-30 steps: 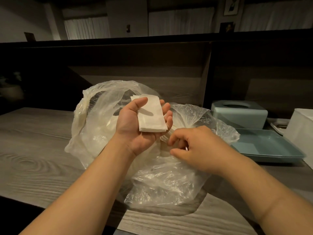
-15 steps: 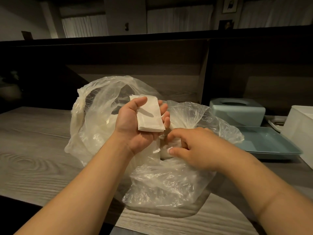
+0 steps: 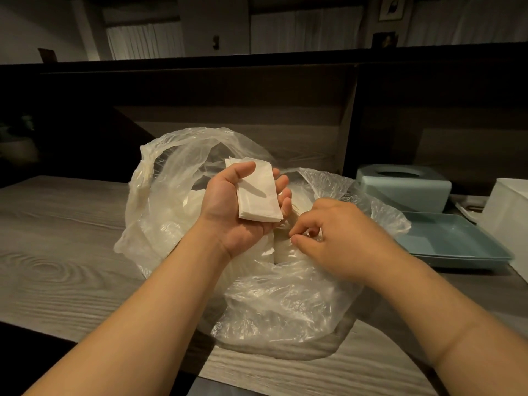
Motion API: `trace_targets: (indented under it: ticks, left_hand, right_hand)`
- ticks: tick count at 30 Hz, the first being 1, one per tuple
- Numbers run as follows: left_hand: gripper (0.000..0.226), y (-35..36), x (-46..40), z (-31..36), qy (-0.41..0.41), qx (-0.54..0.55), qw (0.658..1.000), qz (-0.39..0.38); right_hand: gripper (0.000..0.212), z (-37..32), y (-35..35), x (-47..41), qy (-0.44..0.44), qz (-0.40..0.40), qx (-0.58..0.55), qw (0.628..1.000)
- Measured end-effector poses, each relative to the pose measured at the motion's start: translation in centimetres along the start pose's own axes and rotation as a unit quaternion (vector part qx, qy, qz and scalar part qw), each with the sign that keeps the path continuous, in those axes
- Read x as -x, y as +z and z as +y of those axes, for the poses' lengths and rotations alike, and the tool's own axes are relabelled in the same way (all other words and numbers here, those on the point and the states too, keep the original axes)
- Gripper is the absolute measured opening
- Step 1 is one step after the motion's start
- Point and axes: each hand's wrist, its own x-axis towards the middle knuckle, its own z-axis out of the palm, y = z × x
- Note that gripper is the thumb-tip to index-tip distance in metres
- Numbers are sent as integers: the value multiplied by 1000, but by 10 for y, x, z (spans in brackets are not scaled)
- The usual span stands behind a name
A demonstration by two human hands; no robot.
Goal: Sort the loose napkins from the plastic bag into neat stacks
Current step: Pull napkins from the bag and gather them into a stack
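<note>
Head view, looking down on a grey wood-grain tabletop [image 3: 51, 224]. Landmark: a crumpled clear plastic bag [image 3: 274, 304] lying at centre, its mouth turned up and open. Above the bag, the left hand [image 3: 243, 204] is turned palm up and holds a small stack of white napkins [image 3: 258, 192]; the thumb lies across the stack's upper left corner and the fingers curl up round its right edge, so the stack is clasped flat against the palm. Just right of that hand, at the bag's mouth, the right hand [image 3: 340, 241] is palm down, with thumb and forefinger brought together; they pinch at the plastic or at something pale within it, and which of the two cannot be told. More pale napkins [image 3: 283, 250] show through the film inside the bag, below the left hand. Right of the bag, well apart from it, a blue-green tray [image 3: 445, 241] lies flat on the tabletop; behind the tray stands a blue-green box [image 3: 403, 190] with an oval opening on top, and beside the tray, at the picture's edge, a white container [image 3: 508, 212].
</note>
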Motion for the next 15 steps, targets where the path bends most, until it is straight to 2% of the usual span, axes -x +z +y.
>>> trace_targets:
  ticks: [8,15]
  left_hand:
    - [51,-1,-1,-1,-2,-1,1000,6]
    - [58,0,-2,-2,0,-10,1000,7]
  right_hand:
    - [7,3,-1,-2,4,-19,-20,1000]
    - [9,1,2,-1,12,4,-21,1000]
